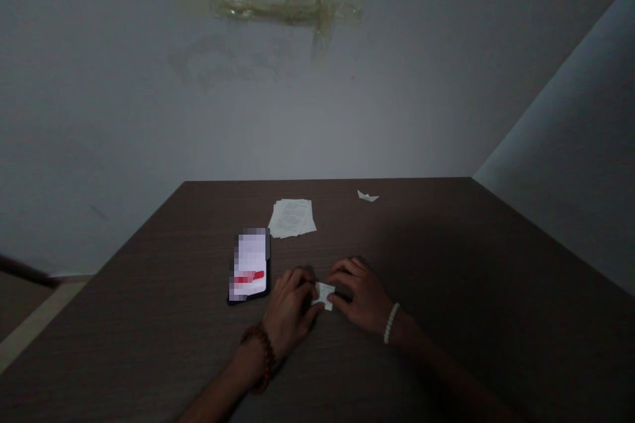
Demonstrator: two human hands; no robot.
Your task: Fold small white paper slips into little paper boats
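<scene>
Presently, the folded paper (pixel 325 294) lies between the left hand (pixel 290 307) and the right hand (pixel 364 297), each clamped on 1 side edge.

Head-worn view, facing forward and down, across table (pixel 149 317), toward wall (pixel 322 125)

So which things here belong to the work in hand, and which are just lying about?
In hand:
small paper piece, at the fingertips of the left hand and right hand

Apparently lying about:
phone, screen lit
paper stack, possibly related
boat-shaped folded paper, possibly related
</scene>
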